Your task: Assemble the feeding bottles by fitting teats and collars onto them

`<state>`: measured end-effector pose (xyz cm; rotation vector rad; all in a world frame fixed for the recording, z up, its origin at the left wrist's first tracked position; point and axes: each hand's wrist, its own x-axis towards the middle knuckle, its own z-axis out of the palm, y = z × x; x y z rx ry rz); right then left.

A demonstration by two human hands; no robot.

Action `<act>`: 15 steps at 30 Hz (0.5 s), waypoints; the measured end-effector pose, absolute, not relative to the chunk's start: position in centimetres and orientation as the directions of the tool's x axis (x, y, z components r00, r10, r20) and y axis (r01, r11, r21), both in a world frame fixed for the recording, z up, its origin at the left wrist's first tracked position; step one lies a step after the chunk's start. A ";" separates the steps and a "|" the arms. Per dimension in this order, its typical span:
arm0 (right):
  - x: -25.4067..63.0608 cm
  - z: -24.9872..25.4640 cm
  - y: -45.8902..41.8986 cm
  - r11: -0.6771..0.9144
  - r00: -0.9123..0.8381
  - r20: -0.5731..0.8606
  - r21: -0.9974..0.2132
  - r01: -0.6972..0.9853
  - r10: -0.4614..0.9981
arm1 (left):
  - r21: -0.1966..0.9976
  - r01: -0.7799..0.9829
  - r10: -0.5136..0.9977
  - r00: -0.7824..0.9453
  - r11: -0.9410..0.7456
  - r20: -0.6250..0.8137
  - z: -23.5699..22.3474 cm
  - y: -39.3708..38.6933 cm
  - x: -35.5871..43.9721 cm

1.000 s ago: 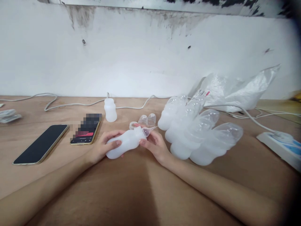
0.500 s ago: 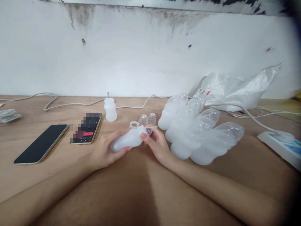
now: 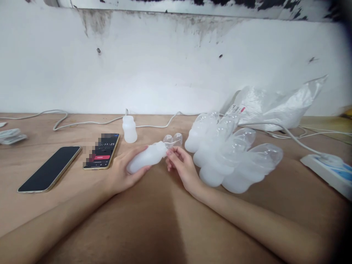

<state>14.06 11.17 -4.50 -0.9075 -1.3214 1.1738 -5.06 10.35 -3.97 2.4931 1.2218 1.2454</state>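
My left hand point(image 3: 122, 170) is wrapped round a frosted white plastic bottle point(image 3: 144, 158), which lies tilted with its neck toward the right. At that neck my right hand point(image 3: 181, 165) has its thumb and forefinger pinched together. What sits between those fingertips is too small and pale to make out. A thin pale piece shows just above them. Two small clear domed caps point(image 3: 177, 138) are on the table behind the bottle's neck. Another frosted bottle point(image 3: 129, 129) stands upright and uncapped farther back.
Several frosted bottles point(image 3: 211, 176) with clear domed caps lie grouped on the right. Two phones, one dark point(image 3: 51, 168) and one lit point(image 3: 106, 156), lie at left. A plastic bag point(image 3: 269, 108), white cable point(image 3: 156, 126) and power strip point(image 3: 327, 170) are around the back and right.
The bottle's neck has tipped up and slightly left. My right fingers have drawn closer together at its mouth. The white ring that lay behind the neck no longer shows.
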 end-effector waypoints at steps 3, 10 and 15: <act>14.1 -4.5 11.2 0.153 -0.213 0.201 -0.963 -0.222 0.956 | 0.463 0.594 0.739 0.394 -0.658 0.546 -3.8 10.2 -5.2; 14.3 -4.8 11.5 0.212 -0.208 0.245 -0.962 -0.170 0.947 | 0.434 0.589 0.712 0.396 -0.681 0.580 -4.0 9.9 -4.7; 14.2 -3.6 11.7 0.356 -0.129 0.345 -0.931 0.080 0.930 | 0.556 0.592 0.779 0.215 -0.584 0.589 -3.8 10.3 -4.6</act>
